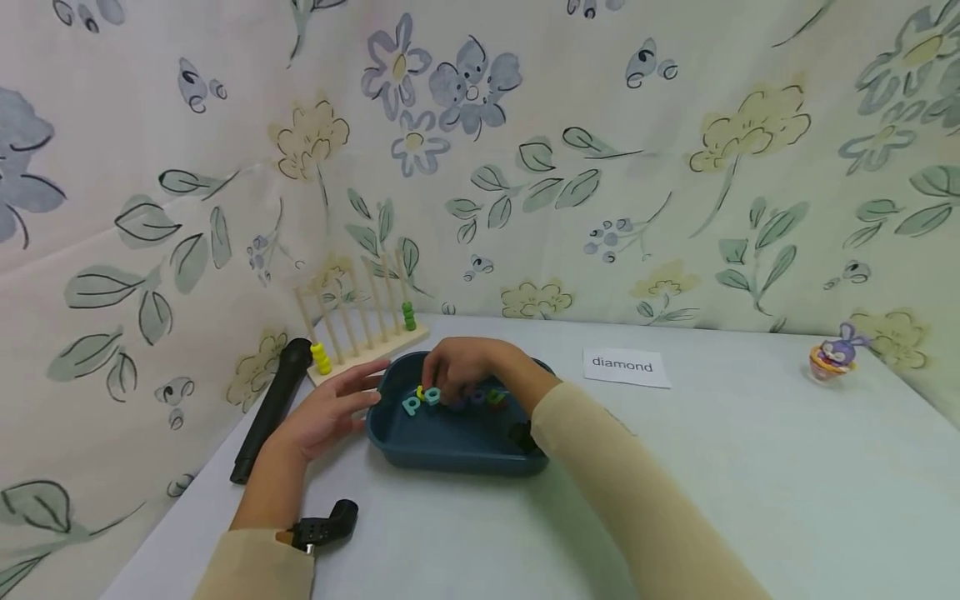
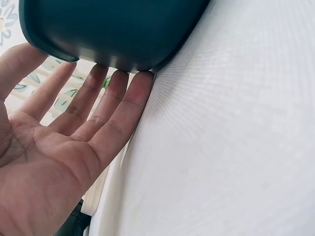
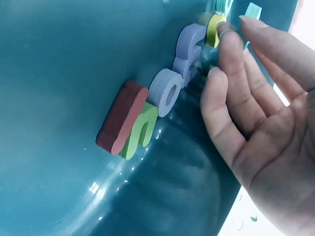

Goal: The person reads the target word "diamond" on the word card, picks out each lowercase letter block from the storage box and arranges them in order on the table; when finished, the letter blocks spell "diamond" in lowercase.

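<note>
A dark blue tray point(image 1: 457, 460) holds several small coloured letters. My left hand point(image 1: 327, 417) touches the tray's left wall with fingers spread and nearly straight; in the left wrist view the fingertips of that hand point(image 2: 74, 128) rest on the wall point(image 2: 118, 34). Inside the tray is my right hand point(image 1: 459, 367), its fingers bent down among the letters. The right wrist view shows this hand point(image 3: 270, 98) by a yellow letter point(image 3: 213, 30), whether pinching it I cannot tell. Beside it lie a purple letter point(image 3: 188, 49), a lilac round letter point(image 3: 165, 92), a green letter point(image 3: 140, 130) and a red piece point(image 3: 122, 118).
Behind the left hand stands a wooden bead rack point(image 1: 367, 354) with yellow and green beads. A black cylinder point(image 1: 272, 408) lies left of the tray. To the right are a card reading "diamond" point(image 1: 626, 367) and a small purple-eared toy point(image 1: 834, 354). A floral cloth hangs behind.
</note>
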### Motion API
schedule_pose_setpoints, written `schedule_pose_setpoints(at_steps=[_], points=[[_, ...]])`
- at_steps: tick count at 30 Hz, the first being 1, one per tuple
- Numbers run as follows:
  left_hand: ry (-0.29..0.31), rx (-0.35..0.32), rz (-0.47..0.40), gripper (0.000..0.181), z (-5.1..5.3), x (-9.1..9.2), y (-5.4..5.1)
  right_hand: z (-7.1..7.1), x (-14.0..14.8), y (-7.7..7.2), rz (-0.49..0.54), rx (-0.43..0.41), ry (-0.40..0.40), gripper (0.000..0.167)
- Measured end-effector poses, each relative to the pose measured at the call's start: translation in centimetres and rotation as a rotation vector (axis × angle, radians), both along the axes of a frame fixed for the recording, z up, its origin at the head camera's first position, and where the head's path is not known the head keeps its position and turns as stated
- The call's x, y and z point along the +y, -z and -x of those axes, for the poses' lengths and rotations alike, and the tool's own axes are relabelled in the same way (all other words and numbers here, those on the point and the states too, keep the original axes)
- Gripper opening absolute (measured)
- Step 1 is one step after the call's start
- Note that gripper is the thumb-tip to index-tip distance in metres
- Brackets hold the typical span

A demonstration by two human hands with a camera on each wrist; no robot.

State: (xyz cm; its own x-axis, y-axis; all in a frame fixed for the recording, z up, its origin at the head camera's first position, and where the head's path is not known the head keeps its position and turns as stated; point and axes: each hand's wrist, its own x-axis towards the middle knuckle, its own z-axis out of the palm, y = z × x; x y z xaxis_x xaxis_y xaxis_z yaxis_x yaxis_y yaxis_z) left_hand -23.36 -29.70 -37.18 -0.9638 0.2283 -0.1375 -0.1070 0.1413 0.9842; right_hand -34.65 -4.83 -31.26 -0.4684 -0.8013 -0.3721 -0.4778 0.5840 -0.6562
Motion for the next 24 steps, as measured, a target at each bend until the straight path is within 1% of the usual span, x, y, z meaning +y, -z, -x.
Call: schedule_pose_setpoints(at_steps=[2,4,9,15,18,24], points=[[0.001,0.002,-0.005,0.065,-0.1,-0.1,0.0,0.2,0.0,-0.1,0.017,-0.033,-0.010,0.027],[0.002,0.005,-0.006,0.064,-0.1,-0.2,0.1,0.4,0.2,-0.5,0.021,-0.098,-0.007,0.026],[-0.007,-0.006,-0.011,0.064,-0.1,-0.1,0.0,0.9,1.4,-1.4,0.038,-0.270,0.038,0.025],[-0.013,-0.021,-0.021,0.064,-0.1,0.2,-0.1,0.6,2.4,-2.0,0.084,-0.382,0.066,0.031],[-0.013,-0.018,-0.025,0.064,-0.1,0.2,-0.2,0.5,2.7,-2.3,0.102,-0.409,0.091,0.031],[-0.005,-0.009,-0.007,0.065,-0.2,0.0,-0.2,0.2,3.1,-2.5,0.112,-0.380,0.141,0.028]])
